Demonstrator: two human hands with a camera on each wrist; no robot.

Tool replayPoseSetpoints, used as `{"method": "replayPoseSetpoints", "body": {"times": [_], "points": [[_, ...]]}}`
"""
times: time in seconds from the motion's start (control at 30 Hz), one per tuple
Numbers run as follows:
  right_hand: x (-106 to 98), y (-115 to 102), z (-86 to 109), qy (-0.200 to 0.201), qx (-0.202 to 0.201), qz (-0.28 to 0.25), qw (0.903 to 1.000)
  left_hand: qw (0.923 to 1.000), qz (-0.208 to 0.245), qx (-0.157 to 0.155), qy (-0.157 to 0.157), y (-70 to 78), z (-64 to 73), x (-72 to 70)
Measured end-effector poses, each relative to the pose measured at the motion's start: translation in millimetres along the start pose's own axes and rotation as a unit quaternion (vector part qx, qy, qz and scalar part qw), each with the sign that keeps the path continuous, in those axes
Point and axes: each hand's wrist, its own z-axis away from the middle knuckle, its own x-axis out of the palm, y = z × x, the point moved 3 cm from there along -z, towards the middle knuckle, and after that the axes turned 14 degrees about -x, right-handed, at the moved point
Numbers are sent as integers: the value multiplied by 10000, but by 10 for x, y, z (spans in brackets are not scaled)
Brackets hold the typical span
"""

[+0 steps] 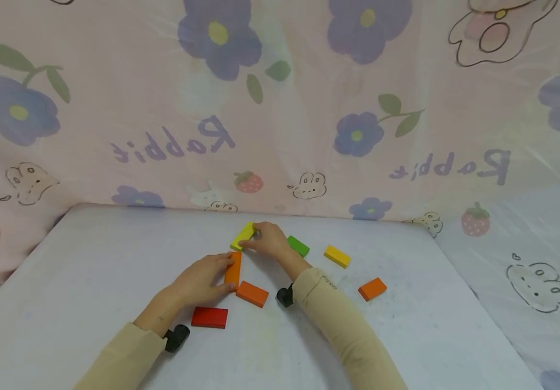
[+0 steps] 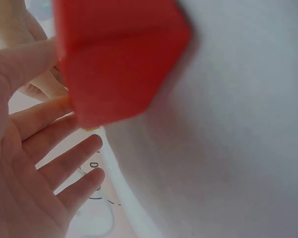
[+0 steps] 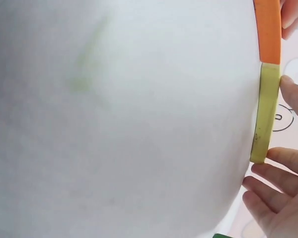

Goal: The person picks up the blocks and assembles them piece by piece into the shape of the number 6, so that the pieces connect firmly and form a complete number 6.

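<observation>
**Hands on two standing blocks near the table's far edge**

The left hand [image 1: 201, 281] rests its straight, loosely spread fingers [image 2: 64, 163] against a flat orange rectangular wooden block [image 1: 233, 269] standing on its long edge. The right hand [image 1: 270, 239] pinches a yellow-green rectangular wooden block [image 1: 243, 235] between thumb and fingers; the right wrist view shows this block set on edge, end to end with the orange one. Both lie toward the middle of the table's far edge.

The white table [image 1: 89, 254] is matt, with faint stains. Lying flat on it: a second orange block [image 1: 252, 293] just beside the left hand, a smooth red block [image 1: 209, 317] nearer the front edge, a green block [image 1: 298, 246] partly hidden behind the right hand, a yellow block [image 1: 336, 255] and a further orange block [image 1: 372, 288] toward the right edge.

A thin pink printed sheet [image 1: 280, 119] with flowers and rabbits hangs behind.
</observation>
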Motion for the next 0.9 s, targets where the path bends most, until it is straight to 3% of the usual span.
{"method": "replayPoseSetpoints", "body": {"times": [0.6,0.9], "points": [[-12,-5,-66,-59,-89,62,9999,9997,-52,-250,-42,29,-48,-30],[2,1,-61,-77,-82,171,9998,9993,-159,-318,113,31,-64,-16]]}}
